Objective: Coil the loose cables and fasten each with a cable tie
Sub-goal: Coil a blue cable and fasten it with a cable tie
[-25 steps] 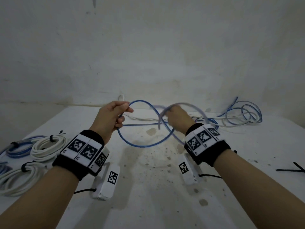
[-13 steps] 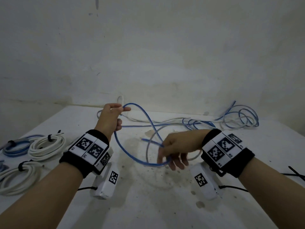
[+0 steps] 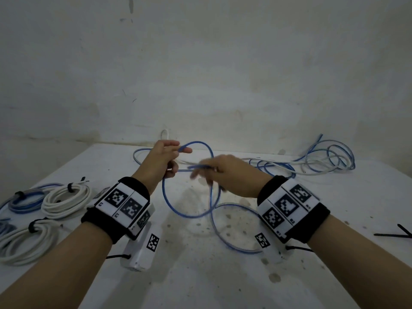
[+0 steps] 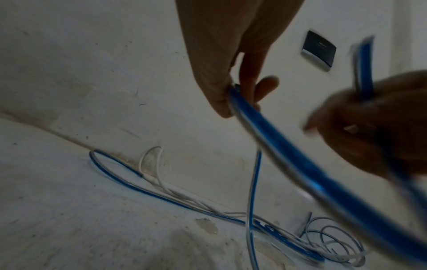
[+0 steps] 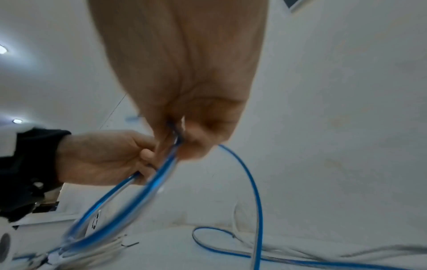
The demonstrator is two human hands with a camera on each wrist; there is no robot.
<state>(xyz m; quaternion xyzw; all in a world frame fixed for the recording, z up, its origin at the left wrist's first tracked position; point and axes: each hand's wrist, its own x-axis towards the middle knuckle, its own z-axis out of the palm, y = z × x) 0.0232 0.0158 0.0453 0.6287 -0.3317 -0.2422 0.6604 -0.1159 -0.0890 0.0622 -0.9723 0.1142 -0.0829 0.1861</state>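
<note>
— While both your hands hang over the white table (image 3: 223, 275), what do they hold?

— My left hand (image 3: 163, 161) pinches the blue cable (image 3: 176, 209) between thumb and forefinger, fingers curled round it. A loop of it hangs below that hand, above the table. My right hand (image 3: 225, 172), just beside the left, has its fingers closed on another stretch of the same cable; it is blurred.

— And the rest of the cable?

— It trails to a loose tangle of blue and white cables (image 3: 323, 161) at the table's far edge, by the wall.

— Anything else on the table?

— Tied white coils (image 3: 64, 200) and a blue coil (image 3: 24, 200) at its left edge; black cable ties (image 3: 396, 234) at its right edge.
</note>
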